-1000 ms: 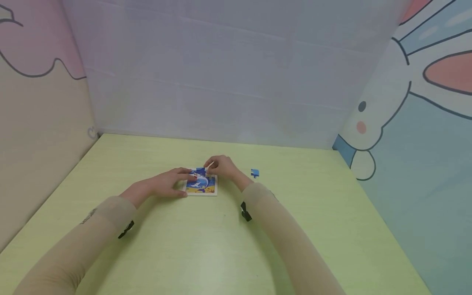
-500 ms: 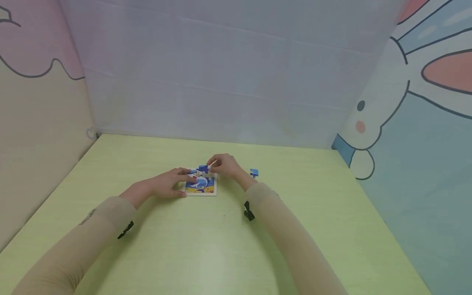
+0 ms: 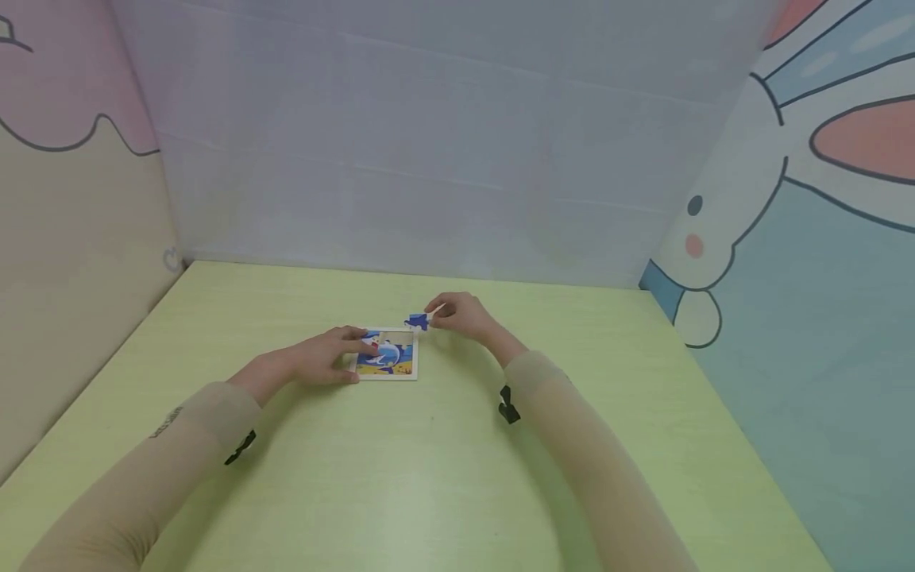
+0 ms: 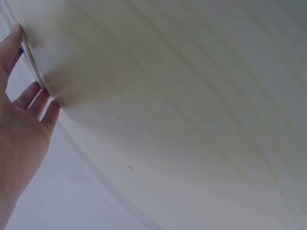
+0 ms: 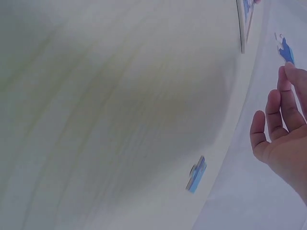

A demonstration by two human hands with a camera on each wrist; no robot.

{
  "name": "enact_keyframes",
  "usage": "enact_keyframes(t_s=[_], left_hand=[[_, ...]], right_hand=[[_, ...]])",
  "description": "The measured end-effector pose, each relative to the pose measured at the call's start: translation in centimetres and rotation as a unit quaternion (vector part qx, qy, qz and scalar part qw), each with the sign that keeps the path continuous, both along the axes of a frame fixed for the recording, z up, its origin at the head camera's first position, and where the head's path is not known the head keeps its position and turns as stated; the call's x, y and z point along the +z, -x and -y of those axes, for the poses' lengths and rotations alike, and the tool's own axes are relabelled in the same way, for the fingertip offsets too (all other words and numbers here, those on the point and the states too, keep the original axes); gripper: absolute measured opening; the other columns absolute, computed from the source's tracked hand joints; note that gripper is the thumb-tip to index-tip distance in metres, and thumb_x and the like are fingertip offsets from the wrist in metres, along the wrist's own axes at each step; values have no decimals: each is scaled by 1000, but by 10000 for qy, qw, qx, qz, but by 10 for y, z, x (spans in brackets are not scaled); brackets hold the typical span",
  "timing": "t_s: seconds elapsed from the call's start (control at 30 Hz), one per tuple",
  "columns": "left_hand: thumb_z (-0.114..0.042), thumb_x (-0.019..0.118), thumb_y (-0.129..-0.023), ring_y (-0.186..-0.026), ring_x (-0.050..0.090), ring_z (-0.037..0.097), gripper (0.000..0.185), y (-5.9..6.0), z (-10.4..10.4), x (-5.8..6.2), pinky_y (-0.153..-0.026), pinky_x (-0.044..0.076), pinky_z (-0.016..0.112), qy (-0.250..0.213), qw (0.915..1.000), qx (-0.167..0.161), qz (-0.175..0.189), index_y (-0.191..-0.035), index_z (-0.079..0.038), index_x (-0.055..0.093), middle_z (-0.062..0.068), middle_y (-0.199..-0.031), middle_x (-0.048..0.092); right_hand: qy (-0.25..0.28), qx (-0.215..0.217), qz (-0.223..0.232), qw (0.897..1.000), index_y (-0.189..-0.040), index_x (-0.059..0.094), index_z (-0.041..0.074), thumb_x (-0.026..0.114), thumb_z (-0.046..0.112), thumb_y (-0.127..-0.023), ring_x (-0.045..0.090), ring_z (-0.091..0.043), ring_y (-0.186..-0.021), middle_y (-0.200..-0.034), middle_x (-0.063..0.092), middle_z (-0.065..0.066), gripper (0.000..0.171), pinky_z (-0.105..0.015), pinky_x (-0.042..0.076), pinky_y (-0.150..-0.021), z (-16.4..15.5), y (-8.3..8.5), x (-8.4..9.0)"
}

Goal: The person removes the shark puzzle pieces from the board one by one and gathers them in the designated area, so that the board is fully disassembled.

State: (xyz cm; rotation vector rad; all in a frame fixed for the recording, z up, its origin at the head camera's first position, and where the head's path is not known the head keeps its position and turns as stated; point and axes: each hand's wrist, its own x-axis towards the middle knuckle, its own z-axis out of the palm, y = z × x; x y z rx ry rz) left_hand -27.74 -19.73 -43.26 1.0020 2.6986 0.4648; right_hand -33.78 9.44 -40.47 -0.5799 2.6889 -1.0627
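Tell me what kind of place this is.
Probably a children's play corner: a pale green table, a cartoon rabbit mural on the wall, and a small picture puzzle that the left hand steadies.

Dark blue puzzle piece (image 3: 417,321) held just beyond the framed puzzle board's (image 3: 387,354) far right corner.

A children's play corner, set up like a small booth.

A pale green table (image 3: 400,477) stands boxed in by soft pastel walls: a cartoon rabbit (image 3: 722,238) painted on the right wall, pink cloud shapes (image 3: 64,87) on the left, a plain lavender panel (image 3: 429,143) behind. A small picture puzzle (image 3: 388,355) lies on the table.
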Motion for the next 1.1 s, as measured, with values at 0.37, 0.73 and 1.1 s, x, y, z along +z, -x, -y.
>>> enact_keyframes(t_s=[0.37, 0.73, 1.1], left_hand=[[-33, 64, -89, -136, 25, 46, 54, 0, 1, -1, -105, 27, 62, -14, 10000, -7, -11, -139, -20, 48, 20, -151, 26], [-31, 64, -89, -136, 25, 46, 54, -2, 1, 0, -106, 26, 63, -71, 10000, -1, -9, -139, -20, 47, 20, -151, 26], [-31, 64, -90, -136, 24, 47, 54, -4, 0, 3, -106, 25, 63, -42, 10000, 12, 35, -139, -19, 48, 21, -151, 25]], right_hand=[[-95, 136, -52, 9998, -116, 67, 21, 60, 20, -93, 61, -17, -104, -112, 65, -2, 24, -35, 51, -88, -36, 3, -1], [-205, 80, -21, 9998, -115, 68, 13, 61, 13, -91, 62, -22, -102, -112, 67, -9, 24, -34, 52, -86, -57, 3, -4], [-291, 12, -25, 9996, -112, 68, 8, 64, 10, -89, 63, -18, -87, -98, 68, -10, 24, -27, 52, -74, -74, 12, -19]])
